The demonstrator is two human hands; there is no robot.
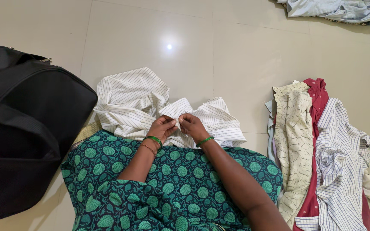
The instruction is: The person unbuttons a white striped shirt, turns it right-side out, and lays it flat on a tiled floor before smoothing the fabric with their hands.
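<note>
A white shirt with thin dark stripes (129, 100) lies crumpled on the tiled floor in front of my lap, which is covered by a dark green patterned garment (172, 179). My left hand (162, 127) and my right hand (192, 125) meet at the shirt's near edge. Both pinch a small fold of its fabric between their fingertips. Green bangles circle both wrists.
A large black bag (18, 128) stands on the floor at the left. At the right lies a pile of clothes: a cream patterned one (294, 141), a red one (317, 92) and a white checked shirt (341, 158). More cloth (335, 9) lies at the far top right.
</note>
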